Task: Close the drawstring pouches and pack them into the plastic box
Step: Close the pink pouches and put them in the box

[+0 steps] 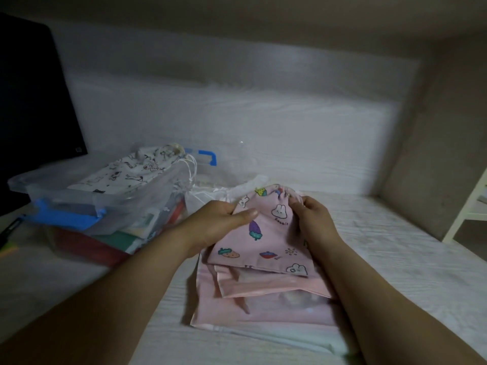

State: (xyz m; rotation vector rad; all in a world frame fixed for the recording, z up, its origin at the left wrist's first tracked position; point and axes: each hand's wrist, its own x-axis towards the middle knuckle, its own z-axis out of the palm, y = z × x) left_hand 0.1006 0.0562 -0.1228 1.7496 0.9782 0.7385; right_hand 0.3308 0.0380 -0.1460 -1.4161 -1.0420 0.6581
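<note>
Both hands grip the pink printed pouch (266, 243): left hand (221, 219) pinches its side edge, right hand (313, 217) curls round the gathered neck. The pouch lies atop a stack of smooth pink bags (263, 312), near the clear rigid plastic box (66, 191).

Risk: the thin, limp cloth may slip, leaving the neck loose.

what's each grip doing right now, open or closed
left grip: closed, holding the pouch by its left side.
right grip: closed, pinching the pouch near its top.
</note>
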